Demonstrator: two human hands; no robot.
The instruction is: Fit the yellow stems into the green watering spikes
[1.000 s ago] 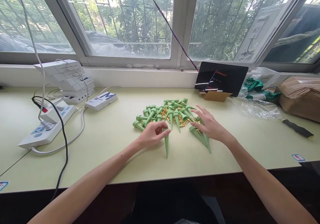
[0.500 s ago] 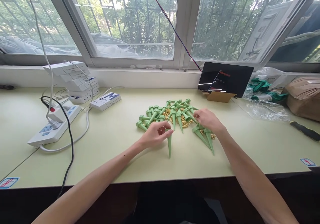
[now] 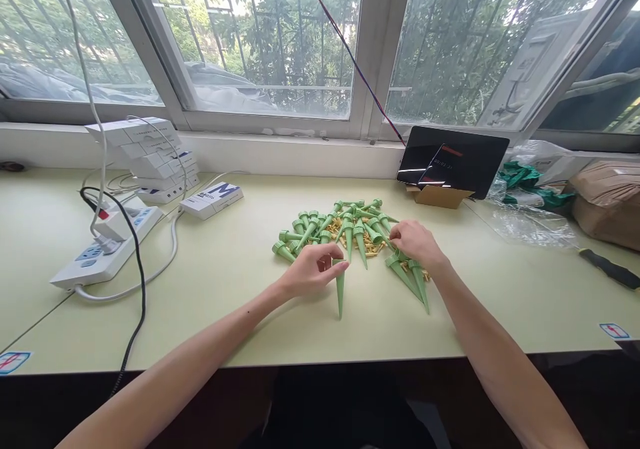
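Observation:
My left hand (image 3: 314,267) pinches a green plastic watering spike (image 3: 340,295), its tip pointing down at the table. Behind that hand lies a heap of similar green spikes (image 3: 359,237) with ribbed caps, mixed with small yellow peg-like pieces (image 3: 371,245). At the right edge of the heap, my right hand (image 3: 413,241) has its fingers closed together among the pieces; whatever they grip is hidden. Just in front of it, two more spikes (image 3: 420,283) lie with their tips toward me, small yellow pieces beside them.
A power strip (image 3: 107,249) with cables and stacked white boxes (image 3: 150,155) stand at left, near a single white box (image 3: 212,200). A dark tablet (image 3: 453,162) leans on a cardboard stand (image 3: 444,197). Clear plastic wrap (image 3: 530,225), a brown package (image 3: 610,202) and a black-handled tool (image 3: 609,267) lie at right.
The camera view has shifted slightly. Both hands keep nearly the same place and grip, with the left still holding the spike point down.

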